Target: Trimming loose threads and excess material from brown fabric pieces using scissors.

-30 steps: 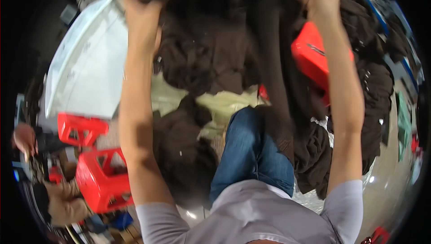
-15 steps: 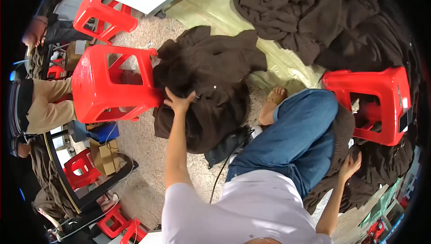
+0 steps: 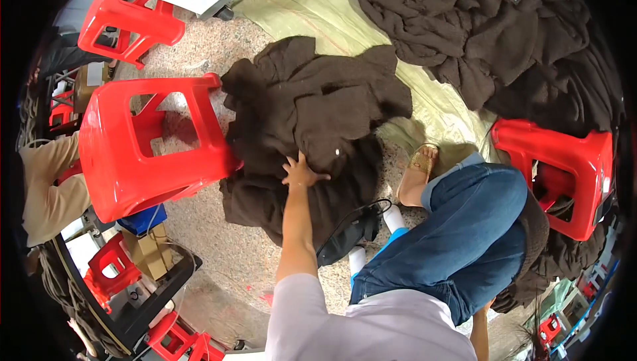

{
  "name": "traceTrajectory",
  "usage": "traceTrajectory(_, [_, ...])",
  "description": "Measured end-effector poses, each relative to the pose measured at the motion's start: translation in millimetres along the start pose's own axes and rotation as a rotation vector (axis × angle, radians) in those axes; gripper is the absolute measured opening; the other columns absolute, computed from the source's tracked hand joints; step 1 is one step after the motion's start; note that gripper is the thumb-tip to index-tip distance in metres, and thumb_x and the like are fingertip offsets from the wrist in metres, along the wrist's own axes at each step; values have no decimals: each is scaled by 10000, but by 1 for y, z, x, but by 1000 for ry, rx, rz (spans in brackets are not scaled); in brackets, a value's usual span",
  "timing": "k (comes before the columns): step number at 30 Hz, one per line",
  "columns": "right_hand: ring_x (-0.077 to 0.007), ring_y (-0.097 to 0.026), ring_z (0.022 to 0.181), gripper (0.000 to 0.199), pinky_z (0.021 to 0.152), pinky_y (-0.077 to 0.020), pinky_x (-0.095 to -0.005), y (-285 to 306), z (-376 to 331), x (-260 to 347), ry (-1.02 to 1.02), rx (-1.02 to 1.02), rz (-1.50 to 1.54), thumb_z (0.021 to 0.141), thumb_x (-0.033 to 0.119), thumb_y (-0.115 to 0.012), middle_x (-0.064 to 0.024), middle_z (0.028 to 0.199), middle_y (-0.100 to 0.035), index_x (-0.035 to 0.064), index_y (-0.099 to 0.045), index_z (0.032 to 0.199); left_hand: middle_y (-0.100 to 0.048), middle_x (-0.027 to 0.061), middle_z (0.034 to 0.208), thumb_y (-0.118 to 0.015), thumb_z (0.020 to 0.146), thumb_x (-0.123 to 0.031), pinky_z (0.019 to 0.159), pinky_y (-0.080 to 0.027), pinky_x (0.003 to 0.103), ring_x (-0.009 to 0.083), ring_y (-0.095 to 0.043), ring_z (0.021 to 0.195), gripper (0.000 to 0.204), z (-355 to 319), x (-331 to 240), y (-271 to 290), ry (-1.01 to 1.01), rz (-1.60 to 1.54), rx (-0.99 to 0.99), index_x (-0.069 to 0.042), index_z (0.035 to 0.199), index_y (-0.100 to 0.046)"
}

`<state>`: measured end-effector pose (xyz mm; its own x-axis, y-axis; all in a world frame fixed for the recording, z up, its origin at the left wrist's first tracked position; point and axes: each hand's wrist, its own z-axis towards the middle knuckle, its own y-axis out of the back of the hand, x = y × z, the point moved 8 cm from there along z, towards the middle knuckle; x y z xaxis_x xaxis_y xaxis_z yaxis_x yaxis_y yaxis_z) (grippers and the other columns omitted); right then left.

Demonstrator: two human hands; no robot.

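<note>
My left hand (image 3: 302, 172) reaches forward with fingers spread over a heap of dark brown knit garments (image 3: 279, 109) on the floor. Its palm faces down on or just above the cloth; whether it presses there I cannot tell. A pale button shows on the fabric just beyond the fingertips. Beside my hip, my right hand (image 3: 487, 306) is mostly hidden behind my jeans, so its fingers do not show. Dark brown cloth (image 3: 535, 228) lies along my hip near that hand, and more brown fabric is bunched behind it.
A red plastic stool (image 3: 109, 142) lies on its side left of the heap. Another red stool (image 3: 590, 182) is at right. A large brown garment pile (image 3: 431, 22) covers yellow sheeting (image 3: 305, 9). A black bag (image 3: 348, 235) sits by my feet. People are at left.
My left hand has moved from the heap's left edge onto its middle. My right hand has drawn back from the brown cloth to behind my hip. The whole view has shifted slightly.
</note>
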<state>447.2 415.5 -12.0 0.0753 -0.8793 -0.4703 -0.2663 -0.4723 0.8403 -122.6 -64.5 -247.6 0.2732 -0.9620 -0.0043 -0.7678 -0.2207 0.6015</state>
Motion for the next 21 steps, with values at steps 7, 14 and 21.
traceTrajectory(7, [-370,-385,1405,750,1107,-248,-636,-27,13,-32,-410,442,271,884,441,-604,-171,1526,-419,84,-376,1503,-476,246,1351,-666,797,-16,881,-546,519,459,-517,1161,663,-5,31,-13,-127,-53,-548,-256,1390,-490])
traceTrajectory(14, [-348,-346,1438,673,1094,-270,-631,-68,-24,-64,-841,610,522,925,332,-578,-179,1551,-380,78,-361,1509,-591,245,981,-578,644,102,832,-481,505,481,-576,991,425,-131,8,154,-567,-397,-1102,-73,1028,-623])
traceTrajectory(21, [-345,-543,1255,508,1053,-284,-678,20,84,-178,-966,-154,643,935,204,-604,-93,1386,-529,175,-474,1425,-681,131,988,-705,769,2,871,-499,355,289,-656,929,324,-343,-17,301,-951,-465,-1422,-11,1087,-644])
